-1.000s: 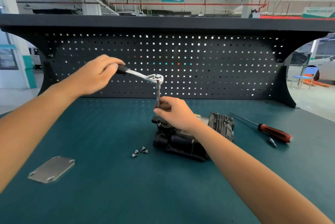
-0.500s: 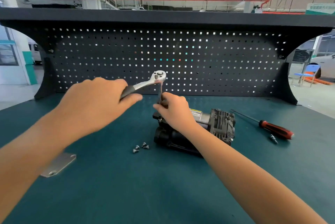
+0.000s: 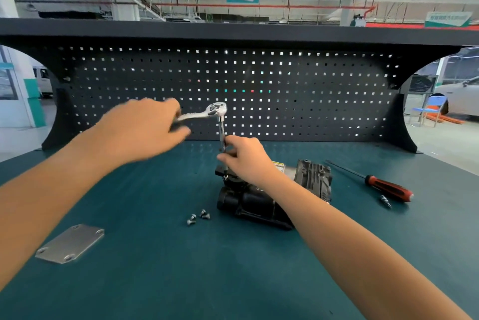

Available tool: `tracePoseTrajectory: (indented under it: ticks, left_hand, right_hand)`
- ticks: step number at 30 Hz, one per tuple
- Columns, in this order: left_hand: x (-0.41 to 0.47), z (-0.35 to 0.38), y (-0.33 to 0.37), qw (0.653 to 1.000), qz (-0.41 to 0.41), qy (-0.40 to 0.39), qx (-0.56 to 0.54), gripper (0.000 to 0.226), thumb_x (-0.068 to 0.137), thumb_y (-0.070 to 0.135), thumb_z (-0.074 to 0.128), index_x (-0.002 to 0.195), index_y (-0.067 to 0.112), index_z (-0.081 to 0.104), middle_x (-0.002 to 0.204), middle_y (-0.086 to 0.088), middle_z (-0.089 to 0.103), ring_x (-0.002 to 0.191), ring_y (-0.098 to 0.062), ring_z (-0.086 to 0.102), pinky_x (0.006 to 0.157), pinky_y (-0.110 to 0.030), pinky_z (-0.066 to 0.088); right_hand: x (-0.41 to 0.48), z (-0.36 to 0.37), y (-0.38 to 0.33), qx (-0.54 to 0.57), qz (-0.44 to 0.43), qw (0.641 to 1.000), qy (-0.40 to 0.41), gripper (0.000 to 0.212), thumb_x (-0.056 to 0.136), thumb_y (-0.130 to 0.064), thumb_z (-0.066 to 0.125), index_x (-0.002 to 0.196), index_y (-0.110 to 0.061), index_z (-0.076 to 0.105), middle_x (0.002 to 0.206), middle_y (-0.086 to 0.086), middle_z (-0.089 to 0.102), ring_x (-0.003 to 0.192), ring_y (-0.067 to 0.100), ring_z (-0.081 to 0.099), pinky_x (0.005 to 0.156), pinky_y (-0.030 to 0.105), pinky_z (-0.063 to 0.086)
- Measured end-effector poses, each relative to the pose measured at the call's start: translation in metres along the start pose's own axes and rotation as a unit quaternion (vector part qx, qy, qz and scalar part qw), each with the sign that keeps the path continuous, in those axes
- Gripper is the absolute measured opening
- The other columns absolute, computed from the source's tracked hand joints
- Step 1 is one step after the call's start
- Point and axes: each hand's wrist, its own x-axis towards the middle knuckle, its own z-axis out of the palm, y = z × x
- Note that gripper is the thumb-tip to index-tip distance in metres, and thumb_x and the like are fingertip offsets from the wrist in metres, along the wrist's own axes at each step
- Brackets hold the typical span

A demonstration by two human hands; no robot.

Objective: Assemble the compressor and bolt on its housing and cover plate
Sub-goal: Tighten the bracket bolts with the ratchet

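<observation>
Fingers of left hand (image 3: 140, 130) wrapped around ratchet wrench (image 3: 207, 112) handle, right hand (image 3: 243, 157) pinching its upright extension bar (image 3: 222, 133) above black compressor (image 3: 259, 198) on green bench (image 3: 155, 281), cover plate (image 3: 70, 243) lying well apart at left

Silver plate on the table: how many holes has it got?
4, one at each corner of the cover plate: far-left hole, far-right hole, near-left hole, near-right hole. None looks hidden.
</observation>
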Motion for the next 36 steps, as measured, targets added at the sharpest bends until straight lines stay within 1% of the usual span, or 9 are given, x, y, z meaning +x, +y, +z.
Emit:
tracePoseTrajectory:
  ticks: [5, 11, 14, 17, 20, 26, 29, 33, 36]
  left_hand:
    - [-0.044, -0.007, 0.036, 0.994, 0.051, -0.005, 0.096, 0.039, 0.09, 0.058, 0.033, 0.086, 0.02, 0.03, 0.064, 0.007, 0.04, 0.052, -0.01, 0.035, 0.045, -0.026, 0.023]
    - [0.011, 0.011, -0.01, 0.997, -0.001, 0.073, 0.032, 0.029, 0.091, 0.043, 0.051, 0.074, 0.022, 0.043, 0.062, 0.007, 0.041, 0.068, -0.026, 0.049, 0.068, -0.032, 0.034]
    - [0.041, 0.025, -0.016, 0.995, 0.005, 0.101, 0.016, 0.019, 0.092, 0.031, 0.055, 0.082, 0.015, 0.054, 0.084, -0.003, 0.056, 0.082, -0.028, 0.057, 0.084, -0.042, 0.037]
    - [0.059, 0.028, -0.011, 0.995, 0.016, 0.082, -0.047, 0.015, 0.094, 0.019, 0.053, 0.083, 0.008, 0.051, 0.092, -0.011, 0.057, 0.072, -0.027, 0.049, 0.073, -0.041, 0.043]
    - [0.058, 0.02, -0.008, 0.998, -0.002, 0.055, 0.019, 0.018, 0.096, 0.022, 0.047, 0.094, 0.007, 0.057, 0.076, -0.008, 0.053, 0.069, -0.03, 0.049, 0.065, -0.036, 0.044]
    - [-0.014, -0.014, 0.024, 0.988, 0.017, -0.061, 0.141, 0.035, 0.094, 0.049, 0.038, 0.086, 0.016, 0.031, 0.065, 0.003, 0.03, 0.063, -0.019, 0.036, 0.052, -0.03, 0.029]
    - [-0.026, -0.01, 0.032, 0.988, 0.022, -0.032, 0.15, 0.036, 0.095, 0.051, 0.037, 0.086, 0.016, 0.028, 0.065, 0.003, 0.031, 0.062, -0.018, 0.034, 0.05, -0.029, 0.026]
    - [0.007, -0.005, 0.012, 0.997, -0.005, 0.046, 0.068, 0.027, 0.093, 0.046, 0.047, 0.081, 0.022, 0.04, 0.073, -0.001, 0.043, 0.068, -0.025, 0.041, 0.062, -0.03, 0.034]
    - [0.037, 0.013, 0.001, 0.99, 0.04, 0.135, 0.023, 0.024, 0.092, 0.035, 0.055, 0.075, 0.02, 0.047, 0.067, -0.002, 0.053, 0.067, -0.026, 0.049, 0.074, -0.036, 0.037]
  right_hand:
    - [-0.004, 0.014, -0.003, -0.04, -0.001, 0.998, 0.05, 0.02, 0.092, -0.022, 0.056, 0.097, -0.003, 0.056, 0.09, 0.014, 0.067, 0.085, 0.036, 0.055, 0.067, 0.033, 0.034]
    - [-0.007, 0.005, 0.009, 0.042, 0.017, 0.999, 0.018, 0.016, 0.089, -0.027, 0.062, 0.09, -0.011, 0.059, 0.094, 0.005, 0.069, 0.091, 0.027, 0.058, 0.079, 0.031, 0.041]
    - [-0.009, 0.003, 0.013, 0.053, -0.001, 0.998, -0.025, 0.026, 0.09, -0.031, 0.061, 0.108, -0.012, 0.056, 0.089, -0.001, 0.062, 0.088, 0.021, 0.057, 0.082, 0.032, 0.045]
    - [-0.012, 0.005, 0.014, 0.045, -0.011, 0.998, -0.044, 0.032, 0.096, -0.032, 0.05, 0.12, -0.011, 0.047, 0.098, 0.003, 0.06, 0.088, 0.021, 0.054, 0.08, 0.035, 0.045]
    - [-0.011, 0.004, 0.014, 0.042, -0.013, 0.999, -0.01, 0.023, 0.099, -0.024, 0.045, 0.108, -0.004, 0.05, 0.097, 0.011, 0.066, 0.083, 0.028, 0.057, 0.078, 0.042, 0.047]
    - [-0.003, 0.018, 0.002, -0.075, -0.018, 0.996, 0.043, 0.031, 0.099, -0.03, 0.044, 0.107, -0.002, 0.054, 0.091, 0.019, 0.066, 0.083, 0.037, 0.057, 0.066, 0.037, 0.04]
    - [-0.004, 0.02, 0.002, -0.077, -0.009, 0.995, 0.055, 0.03, 0.098, -0.032, 0.045, 0.104, -0.004, 0.053, 0.086, 0.017, 0.064, 0.08, 0.036, 0.055, 0.063, 0.034, 0.035]
    - [-0.009, 0.015, 0.007, 0.01, 0.024, 0.997, 0.077, 0.032, 0.094, -0.027, 0.051, 0.07, -0.013, 0.037, 0.057, 0.0, 0.043, 0.059, 0.027, 0.041, 0.057, 0.03, 0.028]
    - [-0.014, 0.017, 0.01, 0.049, 0.034, 0.995, 0.075, 0.035, 0.092, -0.024, 0.054, 0.065, -0.021, 0.033, 0.054, -0.003, 0.043, 0.056, 0.023, 0.041, 0.054, 0.031, 0.03]
